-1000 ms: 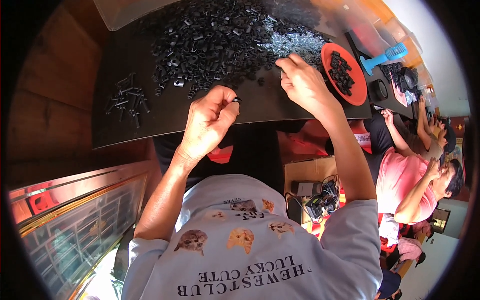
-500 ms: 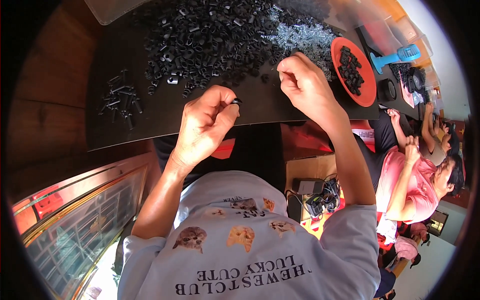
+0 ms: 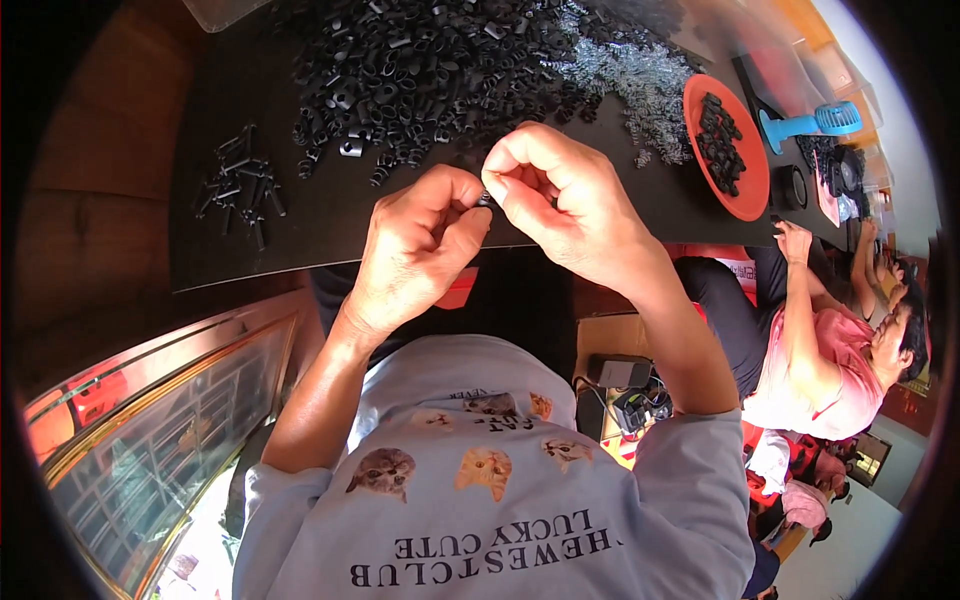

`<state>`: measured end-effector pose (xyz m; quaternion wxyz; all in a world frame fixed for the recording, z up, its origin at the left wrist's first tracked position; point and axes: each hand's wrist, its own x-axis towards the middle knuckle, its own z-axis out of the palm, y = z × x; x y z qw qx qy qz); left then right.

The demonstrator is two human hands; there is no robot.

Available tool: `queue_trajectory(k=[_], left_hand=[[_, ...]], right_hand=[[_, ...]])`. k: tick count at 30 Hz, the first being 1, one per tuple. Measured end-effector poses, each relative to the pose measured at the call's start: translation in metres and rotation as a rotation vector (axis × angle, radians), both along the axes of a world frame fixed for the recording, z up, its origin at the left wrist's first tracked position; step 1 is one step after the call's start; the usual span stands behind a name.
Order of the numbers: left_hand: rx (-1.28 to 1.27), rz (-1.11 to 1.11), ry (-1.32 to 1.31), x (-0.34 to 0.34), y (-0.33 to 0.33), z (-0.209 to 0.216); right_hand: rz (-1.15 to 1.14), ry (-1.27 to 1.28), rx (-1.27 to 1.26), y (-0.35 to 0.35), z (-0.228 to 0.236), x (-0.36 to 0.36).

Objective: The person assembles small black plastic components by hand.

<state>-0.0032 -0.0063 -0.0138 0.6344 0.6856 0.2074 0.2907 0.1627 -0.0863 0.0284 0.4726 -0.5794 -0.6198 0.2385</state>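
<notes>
My left hand (image 3: pixel 418 240) pinches a small black plastic part (image 3: pixel 485 199) between thumb and forefinger, above the near edge of the dark table. My right hand (image 3: pixel 565 195) is closed in a pinch right at that part, its fingertips meeting the left ones. What the right fingers hold, if anything, is too small to make out. Beyond both hands spreads a large heap of short black tubular pieces (image 3: pixel 400 75), with black coiled pieces along its near side. Beside the heap, to the right, lie many silver springs (image 3: pixel 650 85).
An orange plate (image 3: pixel 752 200) with black pieces stands at the right, near a blue handheld fan (image 3: pixel 810 122) and a black roll (image 3: pixel 791 187). Slim black tubes (image 3: pixel 240 185) lie at the left. A co-worker in pink (image 3: pixel 815 370) sits to the right; a carton with cables (image 3: pixel 625 390) is below.
My right hand has come leftward and down from beside the springs to meet the black part in my left hand. The left hand keeps its pinch. The view has shifted slightly.
</notes>
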Motion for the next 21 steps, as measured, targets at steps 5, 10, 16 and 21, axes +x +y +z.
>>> queue_trajectory(k=[5,10,16,21], left_hand=[[0.016,0.017,-0.010,0.000,0.000,-0.001],[0.008,0.005,-0.002,0.000,0.000,-0.002],[0.007,0.003,-0.014,0.000,0.000,-0.002],[0.004,0.008,-0.024,0.000,-0.001,-0.001]], right_hand=[[0.012,-0.038,0.026,-0.002,0.002,-0.001],[0.002,-0.032,0.004,-0.007,0.000,-0.001],[0.030,-0.134,0.082,-0.009,-0.003,-0.002],[0.019,-0.172,0.158,-0.013,-0.006,-0.006]])
